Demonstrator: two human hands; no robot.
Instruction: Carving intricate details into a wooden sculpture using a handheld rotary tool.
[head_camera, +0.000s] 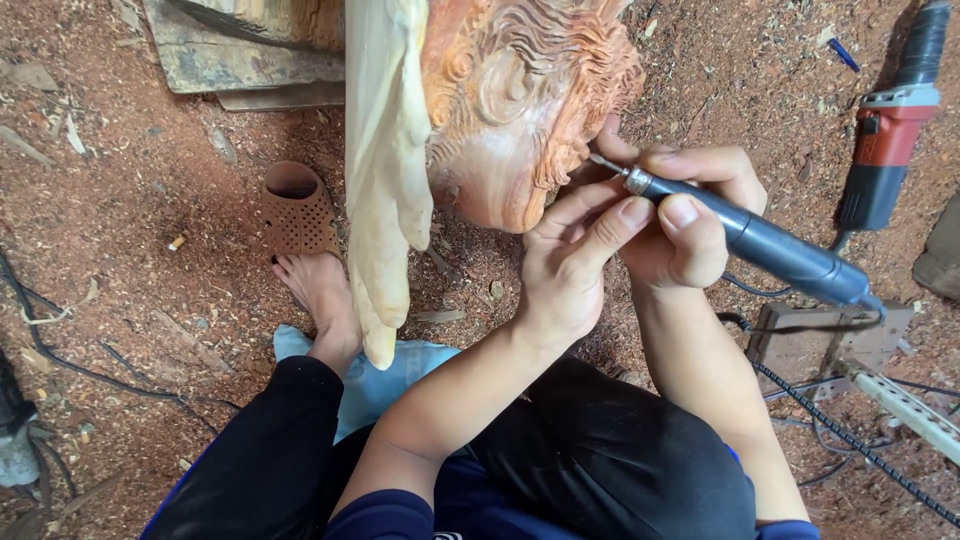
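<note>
Carved wooden sculpture (500, 100) stands on sawdust floor (150, 200): heavy, rigid, fine curls probably chip-prone. Rotary carving handpiece (760, 245) (stiff, light) clasped mid-barrel by right hand (690, 215); left hand (570, 265) pinches near metal collar, bit tip at carving's edge.

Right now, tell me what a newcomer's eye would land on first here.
First, the reddish wood carving at top centre, cut with curling locks, beside a pale carved piece hanging down. Just below it, the right hand grips a dark rotary carving tool with its tip at the carving, while the left hand steadies the tool. A red power tool lies on the sawdust-covered ground at right.
</note>
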